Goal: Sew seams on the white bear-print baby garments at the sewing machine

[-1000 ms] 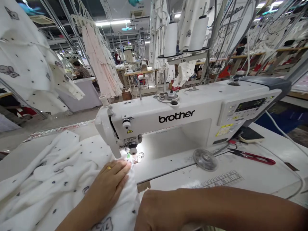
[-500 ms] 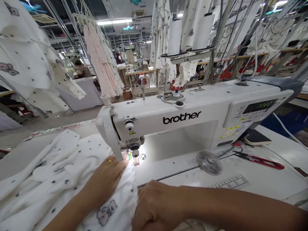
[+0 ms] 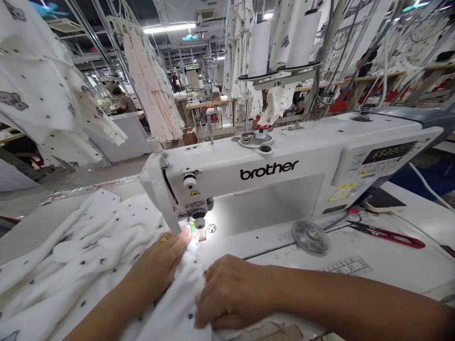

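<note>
Right hand [image 3: 231,290] edged nearer sewing machine [image 3: 223,166], fingers clamped on cloth [image 3: 92,246]; left hand [image 3: 165,255] flat, fingers together. Looks partway fed; sewn length unclear.

Your right hand [image 3: 234,289] has moved up closer to the machine [image 3: 227,177], bringing its fingers into view; the cloth [image 3: 177,308] beside it has shifted, and its bear print there has disappeared.

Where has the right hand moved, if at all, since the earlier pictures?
Yes, forward: judged against the fixed sewing machine, the right hand is now closer to it.
</note>
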`<state>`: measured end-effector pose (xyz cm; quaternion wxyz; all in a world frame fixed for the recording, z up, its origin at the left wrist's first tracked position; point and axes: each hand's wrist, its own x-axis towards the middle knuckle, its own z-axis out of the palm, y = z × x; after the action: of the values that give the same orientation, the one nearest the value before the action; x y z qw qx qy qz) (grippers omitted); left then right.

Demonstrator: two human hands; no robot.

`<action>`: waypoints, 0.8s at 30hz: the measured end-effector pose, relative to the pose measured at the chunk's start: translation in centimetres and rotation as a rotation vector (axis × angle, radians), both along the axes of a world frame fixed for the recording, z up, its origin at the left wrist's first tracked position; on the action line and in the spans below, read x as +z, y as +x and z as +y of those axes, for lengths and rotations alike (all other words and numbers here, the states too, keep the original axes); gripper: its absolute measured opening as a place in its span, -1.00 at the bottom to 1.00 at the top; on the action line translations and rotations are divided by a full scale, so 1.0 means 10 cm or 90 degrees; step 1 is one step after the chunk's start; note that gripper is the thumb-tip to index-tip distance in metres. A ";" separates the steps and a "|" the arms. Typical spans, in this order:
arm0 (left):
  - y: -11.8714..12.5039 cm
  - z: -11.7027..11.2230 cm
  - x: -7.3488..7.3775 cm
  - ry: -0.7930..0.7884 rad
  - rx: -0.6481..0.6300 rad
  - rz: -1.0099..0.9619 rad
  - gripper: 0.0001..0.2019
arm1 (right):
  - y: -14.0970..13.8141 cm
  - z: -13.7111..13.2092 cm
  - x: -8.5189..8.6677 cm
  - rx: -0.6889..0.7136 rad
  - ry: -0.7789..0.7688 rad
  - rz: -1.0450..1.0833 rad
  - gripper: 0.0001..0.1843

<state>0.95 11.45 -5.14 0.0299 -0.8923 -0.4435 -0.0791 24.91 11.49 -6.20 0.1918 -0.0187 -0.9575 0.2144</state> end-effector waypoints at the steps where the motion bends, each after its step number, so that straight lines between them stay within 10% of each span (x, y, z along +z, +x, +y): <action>1: 0.01 0.05 0.03 -0.023 0.018 0.002 -0.64 | 0.00 0.02 -0.01 -0.012 0.010 0.008 -0.81; 6: 0.01 -0.01 0.19 -0.033 0.056 0.006 -0.69 | -0.01 0.07 0.02 0.013 0.104 0.045 -0.87; 13: 0.05 -0.44 0.08 -0.099 0.369 -0.031 -0.79 | -0.04 0.02 0.13 0.010 0.377 0.143 -0.76; 24: -0.12 -0.33 0.07 0.102 0.191 0.057 -0.78 | -0.01 0.02 0.11 -0.015 0.192 -0.026 -0.89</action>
<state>-0.22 8.15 -4.42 0.1320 -0.8135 -0.5621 -0.0687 24.81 11.64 -5.07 0.1757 -0.0054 -0.9822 0.0655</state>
